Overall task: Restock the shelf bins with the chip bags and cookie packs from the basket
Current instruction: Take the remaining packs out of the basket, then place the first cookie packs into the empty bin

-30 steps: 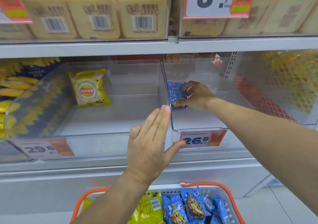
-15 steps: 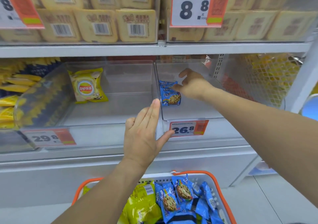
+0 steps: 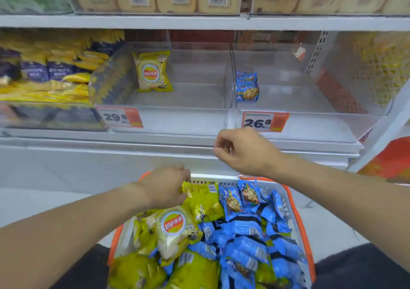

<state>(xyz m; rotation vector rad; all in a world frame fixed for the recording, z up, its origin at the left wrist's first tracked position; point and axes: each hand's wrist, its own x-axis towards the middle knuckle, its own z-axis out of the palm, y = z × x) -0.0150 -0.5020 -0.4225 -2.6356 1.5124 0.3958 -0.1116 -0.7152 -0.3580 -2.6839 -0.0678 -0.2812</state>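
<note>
Down in the basket [image 3: 297, 211], yellow chip bags [image 3: 175, 224] fill the left side and blue cookie packs [image 3: 246, 233] the right. At its far rim, the left hand [image 3: 165, 186] has its grip on the top edge of one chip bag [image 3: 203, 196], fingers curled over the corner. The right hand [image 3: 246, 152] hangs above the basket in front of the shelf edge, fingers loosely curled and holding nothing. On the shelf, the left bin [image 3: 199, 102] has a single chip bag [image 3: 152, 72] standing against its back left wall. The right bin [image 3: 310, 104] has two cookie packs [image 3: 247, 86] stacked upright in its left corner. Price tags [image 3: 264, 122] sit on both bin fronts.
</note>
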